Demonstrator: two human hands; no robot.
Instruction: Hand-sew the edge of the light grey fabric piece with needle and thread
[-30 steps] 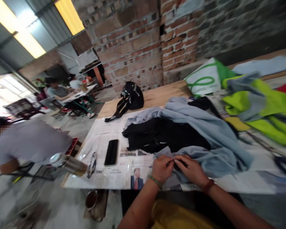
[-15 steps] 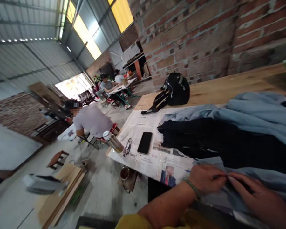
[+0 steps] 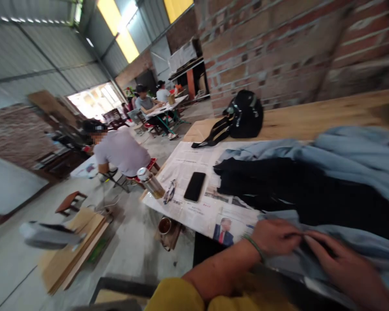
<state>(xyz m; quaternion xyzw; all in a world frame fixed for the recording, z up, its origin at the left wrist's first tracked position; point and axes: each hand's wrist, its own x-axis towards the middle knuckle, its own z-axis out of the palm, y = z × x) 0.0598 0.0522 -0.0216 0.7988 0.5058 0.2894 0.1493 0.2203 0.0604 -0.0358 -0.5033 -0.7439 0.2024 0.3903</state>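
My left hand point(image 3: 277, 239), with a green bangle at the wrist, is closed in a pinch on a grey-blue cloth point(image 3: 287, 261) at the table's near edge. Close against it, my right hand point(image 3: 343, 261) pinches the same cloth, thumb and forefinger almost meeting the left fingertips. Exactly what lies between the fingertips is too small to make out. Just beyond the hands a black cloth point(image 3: 285, 181) is spread out. Behind that, a light blue cloth point(image 3: 353, 142) lies rumpled.
Newspaper point(image 3: 184, 160) covers part of the wooden table. On it are a phone point(image 3: 195, 186), a bracelet-like item point(image 3: 170, 192) and a glass bottle point(image 3: 151, 183). A black bag point(image 3: 246, 114) sits near the brick wall. A person point(image 3: 119, 151) sits at the left, others farther back.
The camera view has turned slightly, so the table and hands appear a little farther left. Both hands keep their pinch on the cloth, with little visible finger movement.
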